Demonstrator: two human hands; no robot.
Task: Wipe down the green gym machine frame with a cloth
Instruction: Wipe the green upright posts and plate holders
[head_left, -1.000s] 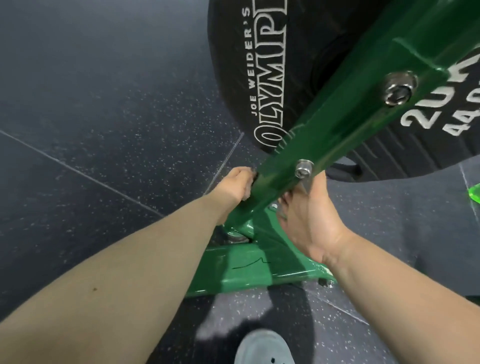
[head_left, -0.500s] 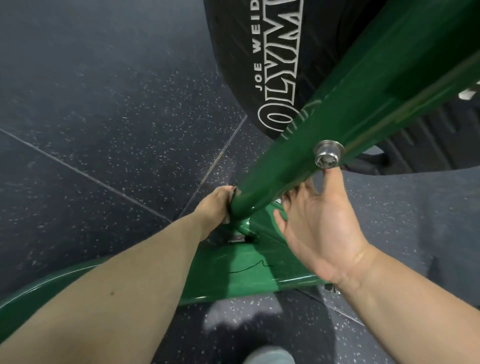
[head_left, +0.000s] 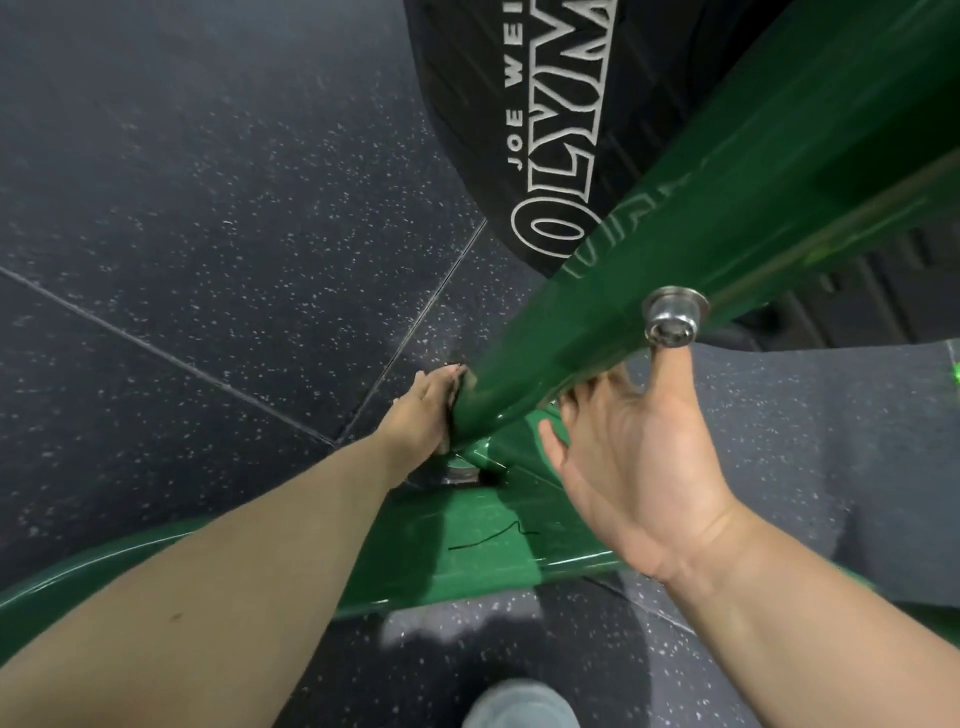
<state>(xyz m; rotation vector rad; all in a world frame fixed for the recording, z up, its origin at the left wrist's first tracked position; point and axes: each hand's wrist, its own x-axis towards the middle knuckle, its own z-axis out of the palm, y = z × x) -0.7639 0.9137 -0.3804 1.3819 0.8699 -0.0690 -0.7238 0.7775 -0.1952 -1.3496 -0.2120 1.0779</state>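
Floor (head_left: 208, 234): dark rubber tiles, white-speckled, thin pale seams crossing left of weight plate (head_left: 519, 104). Weight plate: black, large, white outlined lettering, top of view. Grey speckled mat (head_left: 831, 441) below and right of plate, lighter than tiles. Grey shoe toe (head_left: 519, 704) far below plate, at bottom edge. Soft overhead light, faint sheen on tiles beside plate.

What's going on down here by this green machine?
A person is cleaning a gym machine. Their left hand presses a dark cloth against the lower end of the slanted green frame bar, near where it meets the base. The right hand is open, fingers touching the bar's underside just below a metal bolt. A black weight plate hangs behind the bar.
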